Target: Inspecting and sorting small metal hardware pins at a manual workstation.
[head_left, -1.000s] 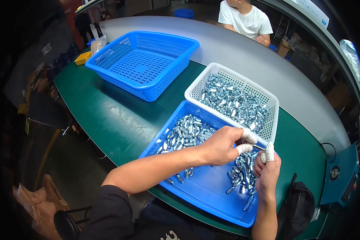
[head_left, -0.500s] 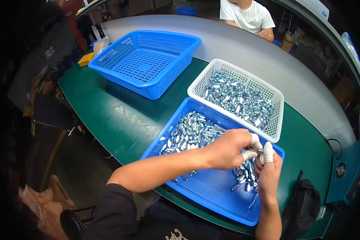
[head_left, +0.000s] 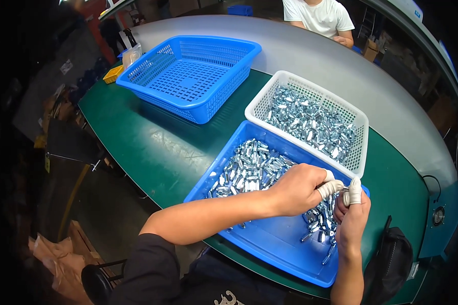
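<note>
Together, left hand (head_left: 297,189) and right hand (head_left: 352,216) pinch one small metal part (head_left: 344,190) over the blue tray (head_left: 269,244); white basket (head_left: 359,152) of parts behind.

Small parts (head_left: 249,168): bright metal, shiny, silvery. Blue tray (head_left: 269,244), centre-right of frame: smooth plastic, slight gloss. White basket (head_left: 359,122) and blue basket (head_left: 188,76), upper frame: perforated plastic, matt. Table top (head_left: 152,147): green, smooth, scuffed sheen. Fingertips of left hand (head_left: 297,190) and right hand (head_left: 351,218): white rubbery cots, matt.
</note>
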A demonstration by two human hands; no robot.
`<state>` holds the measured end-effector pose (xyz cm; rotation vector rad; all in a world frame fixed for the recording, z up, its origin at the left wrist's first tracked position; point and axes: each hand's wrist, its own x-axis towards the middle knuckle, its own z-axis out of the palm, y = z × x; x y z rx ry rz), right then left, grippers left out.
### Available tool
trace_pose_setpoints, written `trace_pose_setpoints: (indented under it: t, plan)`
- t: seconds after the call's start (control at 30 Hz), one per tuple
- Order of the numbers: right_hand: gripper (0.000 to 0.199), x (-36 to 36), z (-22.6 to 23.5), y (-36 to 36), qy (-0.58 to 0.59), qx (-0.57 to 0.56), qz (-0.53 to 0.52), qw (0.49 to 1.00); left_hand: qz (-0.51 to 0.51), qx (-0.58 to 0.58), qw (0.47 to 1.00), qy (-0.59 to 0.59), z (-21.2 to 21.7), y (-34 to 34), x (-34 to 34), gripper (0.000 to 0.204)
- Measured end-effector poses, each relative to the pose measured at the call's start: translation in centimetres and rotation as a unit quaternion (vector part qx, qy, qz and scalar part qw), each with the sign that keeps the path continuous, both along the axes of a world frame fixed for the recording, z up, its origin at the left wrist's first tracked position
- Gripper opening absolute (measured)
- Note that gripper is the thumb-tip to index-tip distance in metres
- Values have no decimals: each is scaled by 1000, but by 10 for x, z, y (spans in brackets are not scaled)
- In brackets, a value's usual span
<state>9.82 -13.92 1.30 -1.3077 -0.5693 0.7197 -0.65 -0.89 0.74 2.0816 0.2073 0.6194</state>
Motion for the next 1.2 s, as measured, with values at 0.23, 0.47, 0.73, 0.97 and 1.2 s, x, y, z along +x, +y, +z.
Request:
trace_pose_setpoints:
  t: [0.23,0.47,0.73,0.97,1.2]
  plan:
    - [37,6,1,4,33,24,-71,997,6,-73,997,-38,6,19,-2,14]
    - [36,9,-1,1,4,63,-93,994,222,73,958,-165,-3,28,15,37]
    - [41,14,3,6,62,116,-134,982,-275,318,906,-39,-37,-59,4,34]
    - [43,11,2,4,59,116,-116,985,-265,470,832,-132,-61,-76,29,18]
    - [37,18,-6,6,16,115,-126,985,-237,489,839,-16,-46,-26,5,26]
